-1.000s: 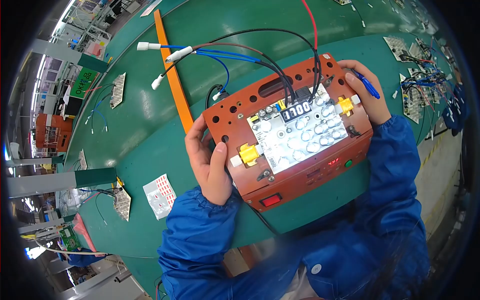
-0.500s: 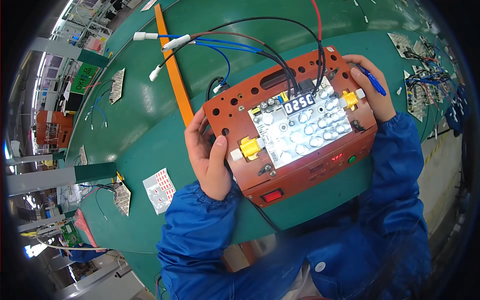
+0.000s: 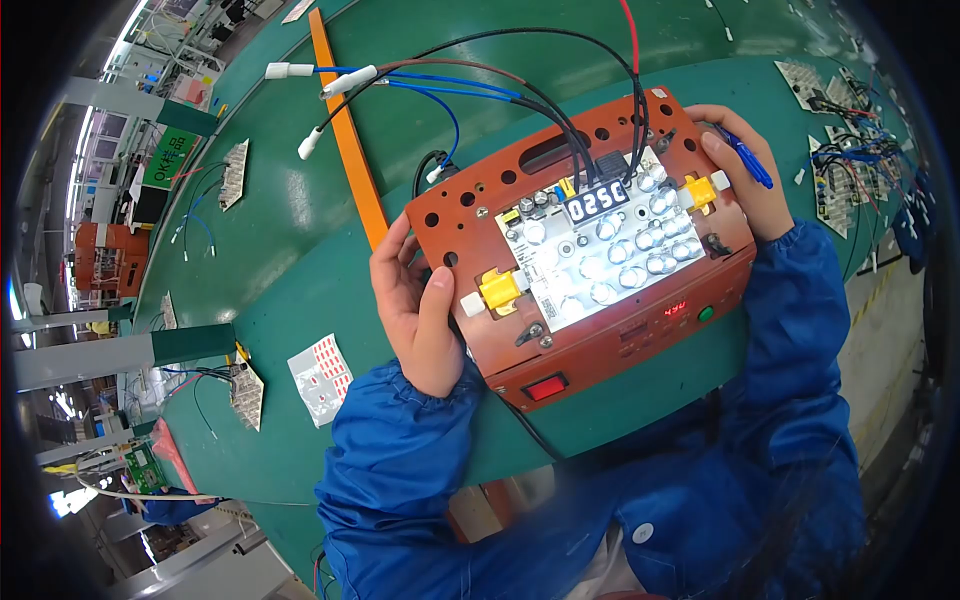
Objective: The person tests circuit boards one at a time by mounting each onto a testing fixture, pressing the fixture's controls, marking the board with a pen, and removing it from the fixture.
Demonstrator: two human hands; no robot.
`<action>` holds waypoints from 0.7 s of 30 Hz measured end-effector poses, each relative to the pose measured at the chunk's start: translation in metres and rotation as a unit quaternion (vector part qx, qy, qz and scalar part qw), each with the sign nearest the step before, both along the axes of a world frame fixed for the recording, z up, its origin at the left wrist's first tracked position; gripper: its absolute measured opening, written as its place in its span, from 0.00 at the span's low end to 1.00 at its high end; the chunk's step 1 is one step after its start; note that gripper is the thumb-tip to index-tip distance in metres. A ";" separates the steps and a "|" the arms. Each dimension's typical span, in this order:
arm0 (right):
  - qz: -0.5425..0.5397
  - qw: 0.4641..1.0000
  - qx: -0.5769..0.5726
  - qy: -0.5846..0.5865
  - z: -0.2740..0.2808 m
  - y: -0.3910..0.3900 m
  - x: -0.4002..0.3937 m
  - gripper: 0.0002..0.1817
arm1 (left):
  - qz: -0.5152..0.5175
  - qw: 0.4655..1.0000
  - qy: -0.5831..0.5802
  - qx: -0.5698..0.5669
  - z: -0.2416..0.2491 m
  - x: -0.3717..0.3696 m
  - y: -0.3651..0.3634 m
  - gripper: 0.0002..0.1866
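An orange-red test box (image 3: 600,330) sits on the green bench in front of me. A white LED board (image 3: 600,255) is clamped on its top by two yellow latches (image 3: 498,290), and the LEDs are lit. A small digit display (image 3: 597,201) glows on the board. My left hand (image 3: 415,310) rests against the box's left side, thumb beside the left latch. My right hand (image 3: 745,175) presses on the right end by the other yellow latch (image 3: 700,192), with a blue pen (image 3: 745,158) held in its fingers.
Black, blue and red wires (image 3: 480,85) run from the box toward white connectors (image 3: 345,82) at the back. An orange strip (image 3: 345,140) crosses the bench. A sticker sheet (image 3: 320,378) lies at the left. More LED boards (image 3: 840,130) with wires lie at the right and one LED board (image 3: 236,172) at the left.
The digit display changed from one reading to another. The view shifted slightly, and both hands stayed on the box's ends.
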State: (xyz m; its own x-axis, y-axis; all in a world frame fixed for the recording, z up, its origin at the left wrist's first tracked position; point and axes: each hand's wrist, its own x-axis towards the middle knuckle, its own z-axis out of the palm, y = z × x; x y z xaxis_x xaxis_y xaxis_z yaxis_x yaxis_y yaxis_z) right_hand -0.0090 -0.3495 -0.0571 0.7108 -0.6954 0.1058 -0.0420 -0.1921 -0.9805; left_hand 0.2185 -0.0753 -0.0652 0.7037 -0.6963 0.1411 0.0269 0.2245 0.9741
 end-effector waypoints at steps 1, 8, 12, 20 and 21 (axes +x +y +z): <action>0.000 1.000 0.000 0.000 0.000 0.000 0.000 0.22 | 0.000 1.000 -0.002 -0.003 0.000 0.000 0.000 0.32; 0.000 1.000 -0.006 0.007 0.001 -0.001 -0.001 0.20 | 0.002 1.000 -0.007 0.001 0.000 0.000 0.000 0.32; 0.001 1.000 -0.007 0.002 -0.001 -0.001 0.000 0.19 | 0.002 1.000 -0.003 0.004 -0.002 0.001 0.000 0.32; -0.004 0.999 -0.034 0.017 0.002 0.001 0.000 0.20 | 0.001 1.000 -0.007 0.003 0.000 0.000 0.000 0.31; -0.004 0.999 -0.031 0.016 0.002 0.001 0.000 0.21 | 0.001 1.000 -0.006 0.004 0.000 0.000 0.000 0.31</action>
State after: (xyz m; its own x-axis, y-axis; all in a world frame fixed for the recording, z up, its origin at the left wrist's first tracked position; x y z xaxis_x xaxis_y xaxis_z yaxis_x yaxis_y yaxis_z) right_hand -0.0092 -0.3482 -0.0551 0.7093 -0.6935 0.1263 -0.0745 -0.2519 -0.9649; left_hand 0.2188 -0.0749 -0.0655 0.7032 -0.6963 0.1436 0.0149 0.2164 0.9762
